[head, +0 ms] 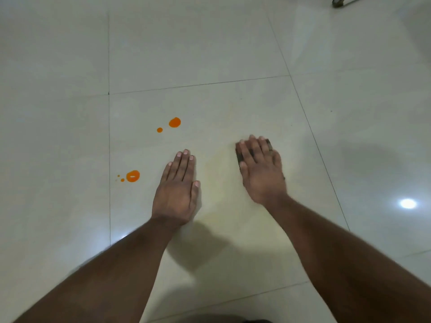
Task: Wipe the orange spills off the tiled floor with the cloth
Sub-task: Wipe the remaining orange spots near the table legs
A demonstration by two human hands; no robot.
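My right hand (261, 169) presses flat on a small dark cloth (239, 155), most of it hidden under the palm and fingers. My left hand (178, 187) lies flat on the pale floor tile (210, 108), fingers together, holding nothing. Left of that hand lies an orange spill (133, 176) with tiny droplets beside it. Farther away sit a second orange spill (174, 122) and a small drop (159, 130). A faint yellowish smear (221, 173) shows on the tile between my hands.
Glossy white tiles with thin dark grout lines (109, 136) stretch all round. A metal object (338, 1) pokes in at the top right corner. A ceiling light reflects on the floor (408, 203) at the right.
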